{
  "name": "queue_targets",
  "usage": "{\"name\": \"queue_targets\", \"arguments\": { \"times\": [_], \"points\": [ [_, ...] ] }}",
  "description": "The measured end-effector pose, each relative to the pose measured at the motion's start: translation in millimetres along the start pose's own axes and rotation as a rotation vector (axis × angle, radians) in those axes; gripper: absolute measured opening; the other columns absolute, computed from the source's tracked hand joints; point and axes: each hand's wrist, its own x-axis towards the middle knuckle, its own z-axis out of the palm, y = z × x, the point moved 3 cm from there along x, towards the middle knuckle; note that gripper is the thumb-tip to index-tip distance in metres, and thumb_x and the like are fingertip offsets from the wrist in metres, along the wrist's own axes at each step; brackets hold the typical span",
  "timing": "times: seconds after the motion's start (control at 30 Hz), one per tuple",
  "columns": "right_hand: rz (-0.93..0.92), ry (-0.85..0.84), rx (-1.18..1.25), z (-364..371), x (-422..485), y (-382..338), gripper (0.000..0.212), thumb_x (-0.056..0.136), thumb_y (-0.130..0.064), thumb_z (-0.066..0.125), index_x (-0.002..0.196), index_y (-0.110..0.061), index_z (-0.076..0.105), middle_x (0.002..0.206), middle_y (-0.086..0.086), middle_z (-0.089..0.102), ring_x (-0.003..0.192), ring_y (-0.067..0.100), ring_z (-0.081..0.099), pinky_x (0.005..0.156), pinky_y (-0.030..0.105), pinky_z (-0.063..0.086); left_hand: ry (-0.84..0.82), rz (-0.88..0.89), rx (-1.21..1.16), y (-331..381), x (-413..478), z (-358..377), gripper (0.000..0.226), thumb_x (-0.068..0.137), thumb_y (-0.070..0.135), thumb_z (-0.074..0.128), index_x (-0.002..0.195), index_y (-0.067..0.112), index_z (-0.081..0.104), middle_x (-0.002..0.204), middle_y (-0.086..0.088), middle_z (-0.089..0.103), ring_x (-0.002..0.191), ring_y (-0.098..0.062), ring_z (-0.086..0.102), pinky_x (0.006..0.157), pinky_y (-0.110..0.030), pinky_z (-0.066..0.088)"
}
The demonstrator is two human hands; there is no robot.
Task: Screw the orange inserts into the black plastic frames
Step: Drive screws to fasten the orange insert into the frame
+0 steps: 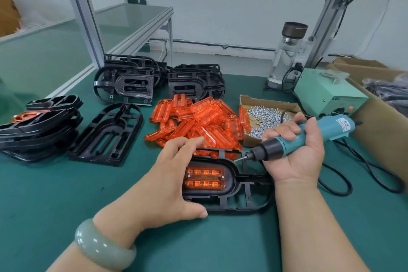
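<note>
In the head view, the black frame (242, 192) being worked on lies flat on the green worktop (66, 194) at about 6 o'clock, right between the two hands. Its long axis runs from 9 to 3 o'clock, with the rounded end towards 3 o'clock. An orange insert (204, 178) sits in its oval recess, lying along the same line, with a small screw head showing at each short end.

The left hand (174, 174) lies spread over the frame's 9 o'clock end. Its thumb presses the near rim, and its fingers are stretched fairly straight past the far rim towards the pile of orange inserts (198, 119). A pale green bangle (101, 247) is on that wrist.

The right hand (295, 150) is at the frame's 3 o'clock side, fingers wrapped round a teal electric screwdriver (309, 137). The tool is tilted, with its bit pointing towards 8 o'clock and the tip just over the frame's far rib, beside the insert's recess. Its cable trails off towards 3 o'clock.

The screwdriver carries a white label whose print is too small to read. The pale green control box (329, 93) at 2 o'clock shows the letters "LED" and a lit red lamp.

At 1 o'clock from the frame is a cardboard tray of screws (265, 117), touching the insert pile. More black frames lie at 10 o'clock: a single one (108, 132), a stack (39, 126) with an orange insert showing, and two stacks behind (128, 79). A clear bottle (284, 55) stands at 1 o'clock.
</note>
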Motion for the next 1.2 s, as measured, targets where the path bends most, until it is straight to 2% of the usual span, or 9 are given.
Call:
{"name": "queue_targets", "arguments": {
  "times": [0.07, 0.23, 0.6, 0.67, 0.77, 0.83, 0.93, 1.07, 1.2],
  "points": [
    [0.0, -0.006, 0.015, 0.1, 0.0, -1.1, 0.013, 0.084, -0.034, 0.056, 0.083, -0.021, 0.055, 0.057, -0.012, 0.046, 0.044, 0.001, 0.046, 0.053, 0.017, 0.042, 0.027, 0.016, -0.018, 0.1, -0.4, -0.3, 0.121, 0.045, 0.059, 0.081, 0.134, 0.062, 0.001, 0.134, 0.032, 0.009, 0.122, 0.012, 0.028, 0.094, -0.002, 0.025],
    [-0.004, -0.012, 0.021, 0.2, 0.1, -1.1, 0.013, 0.084, -0.033, 0.055, 0.084, -0.021, 0.055, 0.057, -0.012, 0.046, 0.043, 0.0, 0.046, 0.053, 0.016, 0.042, 0.054, 0.034, -0.006, -1.5, -1.3, -2.0, 0.125, 0.042, 0.063, 0.081, 0.132, 0.065, -0.005, 0.137, 0.039, 0.007, 0.124, 0.025, 0.015, 0.089, 0.008, 0.017],
    [-0.016, 0.026, 0.041, -6.6, 5.7, -13.5, 0.013, 0.081, -0.034, 0.056, 0.084, -0.021, 0.054, 0.058, -0.012, 0.045, 0.044, -0.001, 0.044, 0.053, 0.016, 0.041, 0.041, 0.009, -0.008, -6.9, -0.6, -3.8, 0.119, 0.044, 0.062, 0.076, 0.135, 0.062, -0.001, 0.137, 0.04, 0.006, 0.127, 0.021, 0.017, 0.089, 0.008, 0.021],
    [-0.013, 0.038, 0.047, -7.5, 6.1, -12.0, 0.013, 0.082, -0.033, 0.056, 0.083, -0.02, 0.055, 0.058, -0.012, 0.045, 0.044, -0.001, 0.044, 0.053, 0.016, 0.041, 0.01, -0.007, 0.009, -7.8, 0.9, -4.3, 0.119, 0.046, 0.063, 0.074, 0.139, 0.056, 0.001, 0.139, 0.037, 0.007, 0.13, 0.014, 0.018, 0.098, 0.0, 0.021],
    [0.011, 0.046, 0.05, -8.6, 5.6, -7.2, 0.013, 0.083, -0.033, 0.056, 0.08, -0.02, 0.056, 0.058, -0.012, 0.045, 0.044, 0.0, 0.045, 0.054, 0.017, 0.04, -0.049, -0.018, 0.112, -5.6, 4.2, -5.7, 0.121, 0.048, 0.067, 0.07, 0.143, 0.047, -0.004, 0.136, 0.036, 0.004, 0.137, 0.001, 0.007, 0.114, -0.024, 0.016],
    [0.02, 0.043, 0.038, -9.2, 5.9, -5.5, 0.013, 0.083, -0.032, 0.056, 0.08, -0.02, 0.056, 0.057, -0.012, 0.045, 0.044, 0.0, 0.045, 0.054, 0.017, 0.04, -0.077, -0.024, 0.203, -2.6, 6.7, -7.6, 0.122, 0.05, 0.068, 0.069, 0.144, 0.045, -0.006, 0.129, 0.036, 0.002, 0.134, 0.003, 0.001, 0.117, -0.031, 0.009],
    [0.021, 0.044, 0.034, -9.5, 7.2, -5.6, 0.012, 0.083, -0.032, 0.055, 0.08, -0.02, 0.055, 0.057, -0.012, 0.044, 0.044, 0.0, 0.044, 0.054, 0.017, 0.04, -0.105, -0.027, 0.281, 5.4, 10.6, -7.6, 0.126, 0.046, 0.074, 0.063, 0.143, 0.043, -0.011, 0.139, 0.031, -0.001, 0.138, 0.0, -0.007, 0.119, -0.042, 0.002],
    [0.016, 0.058, 0.062, -9.4, 8.2, -9.0, 0.012, 0.084, -0.032, 0.056, 0.081, -0.02, 0.054, 0.058, -0.013, 0.044, 0.044, 0.0, 0.044, 0.053, 0.017, 0.04, -0.091, 0.052, 0.31, 28.1, 20.5, 3.2, 0.12, 0.052, 0.077, 0.061, 0.146, 0.039, -0.005, 0.148, 0.026, -0.004, 0.141, -0.004, -0.008, 0.119, -0.045, 0.003],
    [0.022, 0.05, 0.074, -9.3, 8.2, -12.0, 0.013, 0.081, -0.031, 0.06, 0.083, -0.02, 0.055, 0.059, -0.013, 0.044, 0.044, -0.001, 0.043, 0.052, 0.017, 0.04, -0.108, 0.142, 0.373, 51.7, 35.5, 26.3, 0.115, 0.06, 0.071, 0.067, 0.148, 0.032, 0.004, 0.156, 0.012, 0.003, 0.142, -0.009, -0.003, 0.116, -0.038, -0.008]
  ]
}}
